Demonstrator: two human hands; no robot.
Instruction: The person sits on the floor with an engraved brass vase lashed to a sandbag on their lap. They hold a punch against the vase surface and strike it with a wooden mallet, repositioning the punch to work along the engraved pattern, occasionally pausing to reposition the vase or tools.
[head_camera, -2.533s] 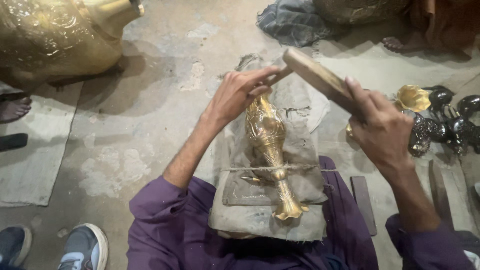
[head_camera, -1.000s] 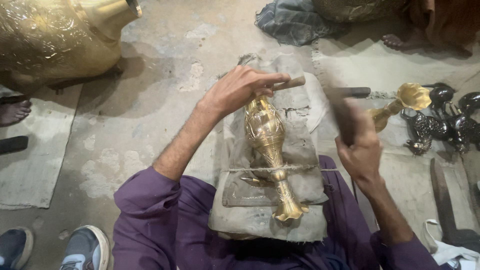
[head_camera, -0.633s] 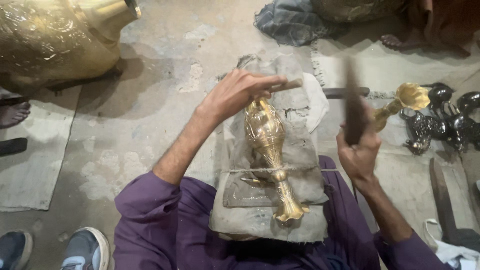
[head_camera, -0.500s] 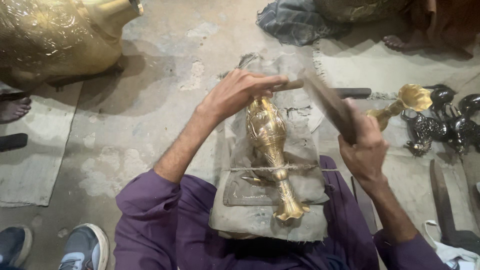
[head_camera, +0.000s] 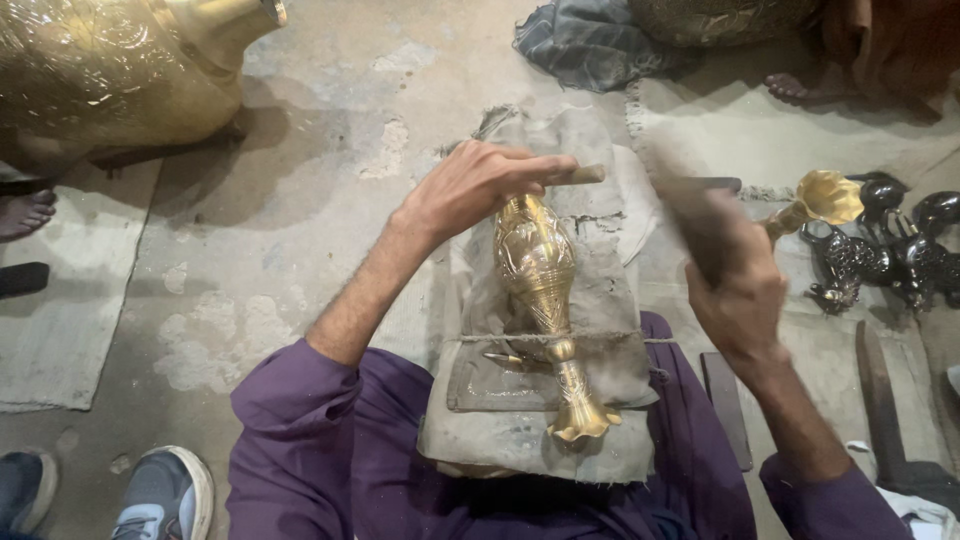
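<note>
A brass vase (head_camera: 540, 290) lay lengthwise on the padded lap, foot near, neck far. At the neck, the left hand (head_camera: 470, 185) pinched a small chisel (head_camera: 578, 175); the right hand (head_camera: 740, 295), farther right, gripped a blurred mallet (head_camera: 700, 225).

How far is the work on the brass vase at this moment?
Done: the vase lies tied by a cord on a grey pad, and its body already shows relief patterns. In hand: the left hand holds a punch at the upper end; the right hand swings a blurred mallet. How much surface is left cannot be told.
</note>
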